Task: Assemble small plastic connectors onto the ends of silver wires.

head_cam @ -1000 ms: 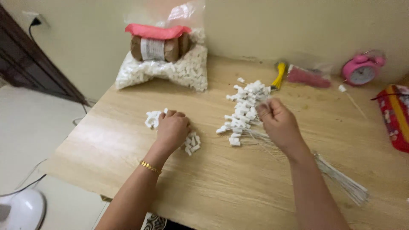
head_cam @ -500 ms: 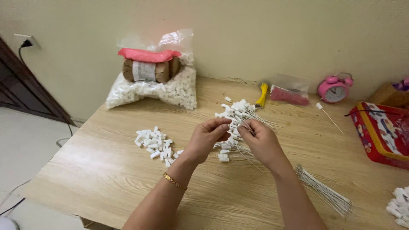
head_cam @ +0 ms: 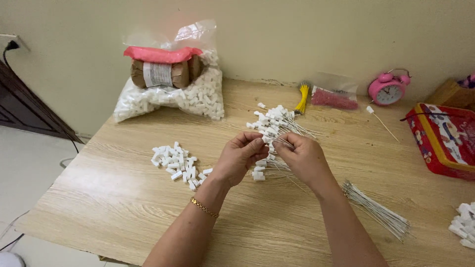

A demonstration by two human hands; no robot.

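Nearest, two forearms reach up from the near edge over the wooden table point(head_cam: 123, 207), the left wrist wearing a thin gold bracelet point(head_cam: 204, 208). To the near right lies a bundle of thin wires point(head_cam: 378, 212), and at the right edge a few white pieces point(head_cam: 464, 230) sit apart. At mid-table the left hand point(head_cam: 240, 157) and the right hand point(head_cam: 303, 159) meet fingertip to fingertip, both pinched narrow on a small white foam piece point(head_cam: 265, 140) and a fine wire; exactly which fingers hold which part is too small to tell. Just under and beyond the hands spreads a pile of wires tipped with white pieces point(head_cam: 272, 123), touching the hands' far side. To the left of the left hand, a little apart, lies a loose heap of white foam pieces point(head_cam: 177, 165). Farther right stands a red tin box point(head_cam: 443, 138), open side up. Along the far edge, by the wall, sit a clear bag of white pieces point(head_cam: 173, 96) with brown rolls in pink wrap point(head_cam: 163, 69) resting on top, a bunch of yellow ties point(head_cam: 302, 96), a small bag of red bits point(head_cam: 334, 98), and a pink alarm clock point(head_cam: 388, 90).
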